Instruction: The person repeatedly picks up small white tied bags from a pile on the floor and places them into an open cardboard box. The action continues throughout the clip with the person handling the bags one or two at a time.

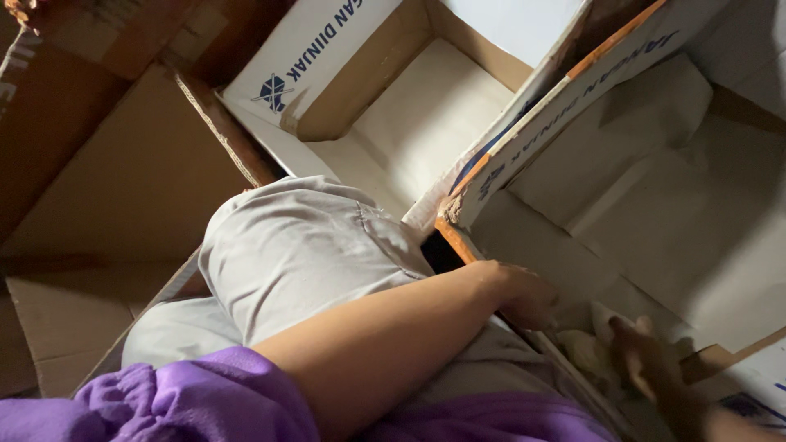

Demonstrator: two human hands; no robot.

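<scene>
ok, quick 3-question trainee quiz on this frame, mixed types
1. True or false: both hands reach into the open cardboard box on the right.
2. What colour are the sleeves? A) purple B) green C) red
3. What lies between the hands in the box?

Key
1. True: the left hand and the right hand are both inside it.
2. A: purple sleeve.
3. A pale crumpled bundle, too dim to identify.
</scene>
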